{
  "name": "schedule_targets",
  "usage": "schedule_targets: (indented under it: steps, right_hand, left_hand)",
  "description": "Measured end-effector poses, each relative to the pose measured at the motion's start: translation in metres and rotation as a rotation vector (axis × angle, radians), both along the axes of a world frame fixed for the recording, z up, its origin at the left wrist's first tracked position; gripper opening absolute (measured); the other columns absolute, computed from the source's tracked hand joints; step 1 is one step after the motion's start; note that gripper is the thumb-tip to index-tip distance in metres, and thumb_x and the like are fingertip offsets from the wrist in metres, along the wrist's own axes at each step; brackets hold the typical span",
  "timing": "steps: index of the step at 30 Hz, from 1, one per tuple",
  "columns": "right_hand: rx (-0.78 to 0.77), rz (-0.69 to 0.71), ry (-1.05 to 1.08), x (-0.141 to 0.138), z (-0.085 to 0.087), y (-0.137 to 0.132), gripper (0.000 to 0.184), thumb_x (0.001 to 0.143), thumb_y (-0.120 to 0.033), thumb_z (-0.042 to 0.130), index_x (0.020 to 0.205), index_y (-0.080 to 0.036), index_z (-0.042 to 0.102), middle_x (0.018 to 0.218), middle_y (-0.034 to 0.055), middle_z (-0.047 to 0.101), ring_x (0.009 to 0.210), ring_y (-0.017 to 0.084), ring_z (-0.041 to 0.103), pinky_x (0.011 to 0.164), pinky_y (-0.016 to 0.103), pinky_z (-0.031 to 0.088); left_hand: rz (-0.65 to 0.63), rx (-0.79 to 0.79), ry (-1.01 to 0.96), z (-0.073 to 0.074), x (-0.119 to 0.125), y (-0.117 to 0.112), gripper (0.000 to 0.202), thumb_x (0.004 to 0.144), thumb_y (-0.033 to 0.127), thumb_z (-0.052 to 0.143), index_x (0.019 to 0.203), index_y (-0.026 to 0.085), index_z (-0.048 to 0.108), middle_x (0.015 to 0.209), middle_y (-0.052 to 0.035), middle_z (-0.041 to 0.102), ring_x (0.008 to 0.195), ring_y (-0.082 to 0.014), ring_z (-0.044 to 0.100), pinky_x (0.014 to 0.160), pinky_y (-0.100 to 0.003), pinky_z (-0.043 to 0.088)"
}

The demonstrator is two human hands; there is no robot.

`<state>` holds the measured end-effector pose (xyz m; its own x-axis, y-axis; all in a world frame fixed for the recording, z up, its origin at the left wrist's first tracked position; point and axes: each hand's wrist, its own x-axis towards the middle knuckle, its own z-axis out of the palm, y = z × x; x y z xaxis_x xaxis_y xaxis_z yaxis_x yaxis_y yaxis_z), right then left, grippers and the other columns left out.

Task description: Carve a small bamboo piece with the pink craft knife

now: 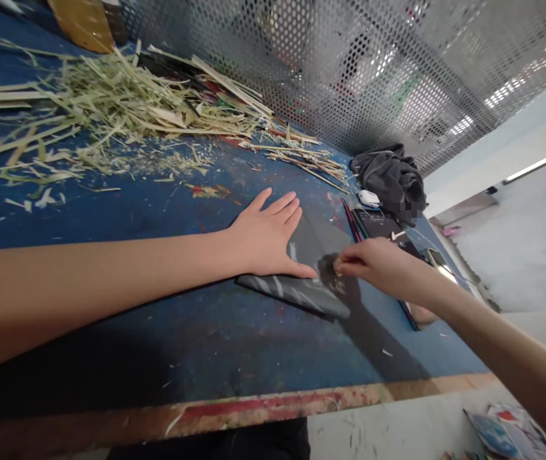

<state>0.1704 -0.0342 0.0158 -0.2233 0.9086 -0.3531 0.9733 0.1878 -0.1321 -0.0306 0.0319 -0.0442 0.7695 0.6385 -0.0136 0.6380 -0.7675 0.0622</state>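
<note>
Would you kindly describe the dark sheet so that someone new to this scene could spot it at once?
On the blue table, find the person's left hand, spread near the middle of the picture. The dark sheet lies under it; its whitish streaks set it apart from the crumpled grey cloth farther back.

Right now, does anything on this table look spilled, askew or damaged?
Yes. Pale green shavings lie strewn in a messy heap across the blue tabletop. Under the left hand, the dark sheet appears curled along its near edge instead of flat. The table's front edge is scuffed and blotched with red, so it looks worn.
</note>
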Motion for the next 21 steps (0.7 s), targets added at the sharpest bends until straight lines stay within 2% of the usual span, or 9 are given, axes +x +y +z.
schedule_targets:
  steps: [3, 8, 11, 13, 17, 19, 21]
  right_hand:
    - [0.047, -0.055, -0.016, -0.002, -0.005, 0.005, 0.02, 0.083, -0.023, 0.056, 0.071, -0.017, 0.07, 0.061, 0.0016, 0.065, 0.055, 0.013, 0.052, 0.052, 0.024, 0.03]
    - [0.291, -0.092, 0.019, -0.024, -0.019, 0.068, 0.019, 0.083, -0.026, 0.059, 0.075, -0.014, 0.072, 0.066, 0.0044, 0.066, 0.061, 0.015, 0.054, 0.057, 0.025, 0.031]
    - [0.333, -0.08, 0.033, -0.029, -0.023, 0.083, 0.019, 0.085, -0.026, 0.056, 0.078, -0.014, 0.07, 0.068, 0.0042, 0.065, 0.064, 0.015, 0.053, 0.059, 0.026, 0.031]
    - [0.312, -0.051, 0.04, -0.027, -0.022, 0.072, 0.021, 0.087, -0.025, 0.053, 0.074, -0.014, 0.066, 0.067, 0.0036, 0.063, 0.063, 0.014, 0.052, 0.059, 0.025, 0.03]
    - [0.162, 0.041, 0.058, -0.013, -0.015, 0.022, 0.027, 0.088, -0.024, 0.051, 0.062, -0.019, 0.053, 0.057, -0.0022, 0.053, 0.053, 0.011, 0.046, 0.054, 0.024, 0.028]
    - [0.086, 0.065, 0.064, -0.007, -0.013, 0.002, 0.028, 0.091, -0.025, 0.048, 0.063, -0.02, 0.049, 0.055, -0.0034, 0.05, 0.05, 0.011, 0.044, 0.052, 0.024, 0.026]
    - [0.111, 0.051, 0.074, -0.006, -0.016, -0.003, 0.028, 0.093, -0.027, 0.045, 0.066, -0.021, 0.047, 0.057, -0.0032, 0.05, 0.051, 0.011, 0.045, 0.052, 0.024, 0.026]
  left_hand:
    - [-0.012, -0.014, 0.005, 0.0, 0.0, 0.0, 0.116, 0.074, 0.088, 0.027, 0.151, 0.002, 0.016, 0.16, -0.0123, 0.007, 0.15, -0.0257, -0.002, 0.12, -0.05, -0.002]
    - [-0.001, -0.005, -0.003, 0.001, -0.001, -0.002, 0.116, 0.074, 0.087, 0.028, 0.151, 0.001, 0.018, 0.16, -0.0124, 0.011, 0.15, -0.0268, -0.003, 0.12, -0.05, -0.002]
    - [0.015, 0.01, 0.0, 0.001, -0.001, -0.002, 0.117, 0.074, 0.088, 0.026, 0.151, 0.0, 0.017, 0.159, -0.0132, 0.011, 0.15, -0.0274, -0.002, 0.12, -0.052, -0.002]
    - [0.024, 0.019, 0.005, 0.001, -0.001, -0.003, 0.117, 0.074, 0.088, 0.026, 0.151, 0.001, 0.017, 0.159, -0.0137, 0.011, 0.15, -0.0267, -0.002, 0.12, -0.053, -0.001]
    - [0.032, 0.014, 0.009, 0.002, -0.001, -0.004, 0.116, 0.074, 0.088, 0.027, 0.151, 0.001, 0.016, 0.159, -0.0148, 0.009, 0.15, -0.0257, -0.003, 0.12, -0.051, -0.001]
    - [0.029, 0.001, 0.006, 0.002, -0.002, -0.004, 0.118, 0.074, 0.089, 0.027, 0.151, 0.002, 0.014, 0.16, -0.0138, 0.007, 0.15, -0.0259, -0.004, 0.121, -0.051, -0.001]
    - [0.037, -0.011, 0.0, 0.002, -0.002, -0.004, 0.118, 0.073, 0.09, 0.025, 0.152, 0.003, 0.012, 0.16, -0.012, 0.006, 0.15, -0.026, -0.004, 0.121, -0.051, -0.001]
